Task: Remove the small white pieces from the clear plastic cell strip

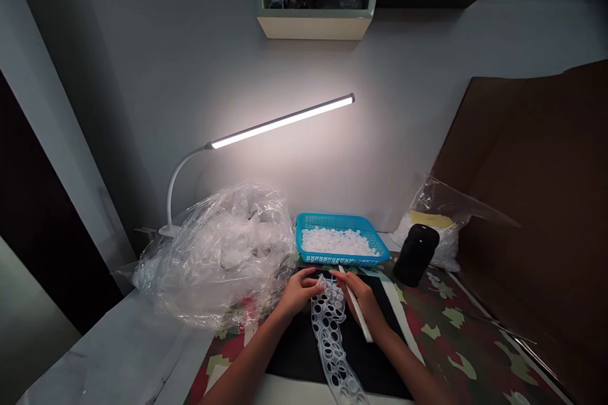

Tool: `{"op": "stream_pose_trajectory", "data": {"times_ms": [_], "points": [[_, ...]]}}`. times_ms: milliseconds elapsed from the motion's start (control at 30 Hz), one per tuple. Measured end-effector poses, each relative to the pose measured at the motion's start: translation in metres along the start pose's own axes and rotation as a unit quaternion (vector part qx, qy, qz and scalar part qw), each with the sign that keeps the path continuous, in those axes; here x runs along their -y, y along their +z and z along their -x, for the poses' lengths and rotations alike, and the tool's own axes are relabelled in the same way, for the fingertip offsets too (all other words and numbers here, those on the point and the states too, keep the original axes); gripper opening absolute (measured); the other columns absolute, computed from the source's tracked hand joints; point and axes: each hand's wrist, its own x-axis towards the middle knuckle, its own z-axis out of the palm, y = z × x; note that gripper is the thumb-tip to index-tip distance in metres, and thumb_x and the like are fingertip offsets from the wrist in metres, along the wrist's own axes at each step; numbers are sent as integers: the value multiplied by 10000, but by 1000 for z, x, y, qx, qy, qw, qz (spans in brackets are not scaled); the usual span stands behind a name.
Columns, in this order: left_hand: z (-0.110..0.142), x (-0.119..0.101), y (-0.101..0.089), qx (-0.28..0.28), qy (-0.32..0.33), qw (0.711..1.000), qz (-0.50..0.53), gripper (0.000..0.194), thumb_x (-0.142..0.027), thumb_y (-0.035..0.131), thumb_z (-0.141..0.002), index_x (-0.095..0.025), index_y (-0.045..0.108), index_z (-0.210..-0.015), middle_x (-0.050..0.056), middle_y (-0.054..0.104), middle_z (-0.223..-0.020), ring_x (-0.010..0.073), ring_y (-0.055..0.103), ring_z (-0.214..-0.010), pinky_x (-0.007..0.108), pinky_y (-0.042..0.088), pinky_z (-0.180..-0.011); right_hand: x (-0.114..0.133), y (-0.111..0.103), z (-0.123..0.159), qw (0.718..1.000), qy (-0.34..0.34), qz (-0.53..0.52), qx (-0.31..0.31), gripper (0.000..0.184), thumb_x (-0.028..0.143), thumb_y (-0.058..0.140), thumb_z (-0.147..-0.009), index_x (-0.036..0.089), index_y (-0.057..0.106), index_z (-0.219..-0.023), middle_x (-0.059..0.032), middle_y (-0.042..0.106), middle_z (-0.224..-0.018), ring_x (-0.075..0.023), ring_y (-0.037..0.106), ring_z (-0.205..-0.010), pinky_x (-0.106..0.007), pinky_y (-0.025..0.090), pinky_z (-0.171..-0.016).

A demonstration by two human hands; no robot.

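My left hand [300,292] pinches the top end of a white punched strip [332,342] full of round holes, which runs down over a black mat [304,354] toward me. My right hand [357,296] is closed round a thin white stick [360,318] and also touches the strip's top end. Just beyond both hands stands a blue basket [311,257] filled with small white round pieces [338,241].
A big crumpled clear plastic bag [221,253] lies at the left. A black cylinder [416,254] and another clear bag [441,218] stand at the right, with brown cardboard [532,190] behind. A lit desk lamp [282,121] arches overhead. The table has a camouflage cloth [456,329].
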Motion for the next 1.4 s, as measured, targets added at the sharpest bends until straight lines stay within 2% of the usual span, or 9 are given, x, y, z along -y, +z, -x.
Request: {"op": "stream_pose_trajectory", "data": {"times_ms": [67,167,367,633,933,1033,1133,1267,1400], "points": [[2,-3,1,8,3,1000,4,777,-91,682,-516,-10,313,-1195,109,561,-885,139,561,-725,241,428,-691,1,7,2,1000,-6,0,1,257,227,363,-876,233,533,-1068,-20,488,-890,-88,470,-833,-217,383,-753],[6,-6,2,-7,12,998,-58,705,-132,673,-560,-20,337,-1169,63,541,-809,107,543,-649,195,406,-594,6,13,3,999,-13,47,16,209,259,371,-874,208,563,-940,-20,485,-869,-95,463,-818,-228,384,-733],[8,-5,2,14,59,992,-113,689,-254,681,-595,-26,356,-1159,51,539,-734,100,537,-661,194,413,-625,5,14,6,993,-30,109,22,251,259,367,-874,218,533,-1058,-33,485,-879,-111,448,-821,-242,385,-710],[7,1,1,81,119,979,-146,712,-322,623,-679,-64,285,-1250,116,556,-910,166,555,-842,285,431,-782,0,10,5,997,-16,78,23,198,263,407,-853,199,570,-946,-15,520,-847,-97,462,-810,-227,389,-722],[13,-1,8,70,197,937,-279,565,-332,521,-762,-122,327,-1250,46,552,-826,95,528,-715,200,427,-655,3,0,3,969,-84,227,43,175,211,431,-820,189,604,-838,-9,536,-746,-121,459,-720,-254,367,-628],[13,-1,8,71,202,932,-292,508,-318,514,-761,-117,362,-1203,31,519,-774,73,476,-650,175,383,-581,4,-4,1,966,-84,243,38,151,196,441,-802,182,591,-798,-1,535,-729,-116,461,-706,-248,357,-621],[12,-1,9,71,192,937,-282,476,-288,526,-745,-110,380,-1161,21,477,-736,66,439,-622,170,352,-546,2,-13,-2,968,-67,243,-16,116,191,462,-788,185,578,-790,20,543,-750,-102,473,-721,-230,356,-634],[12,-2,12,82,151,955,-243,479,-319,522,-749,-85,361,-1134,42,494,-763,81,473,-630,184,374,-555,-1,-25,-2,969,-39,238,-63,111,202,454,-799,178,562,-788,32,557,-796,-98,475,-750,-225,348,-656],[12,-1,13,92,109,965,-221,429,-325,530,-734,-50,442,-1050,67,517,-769,104,518,-654,207,408,-604,-3,-32,-1,968,-28,234,-90,118,221,445,-809,176,554,-797,12,547,-780,-111,467,-747,-236,341,-671]]}}
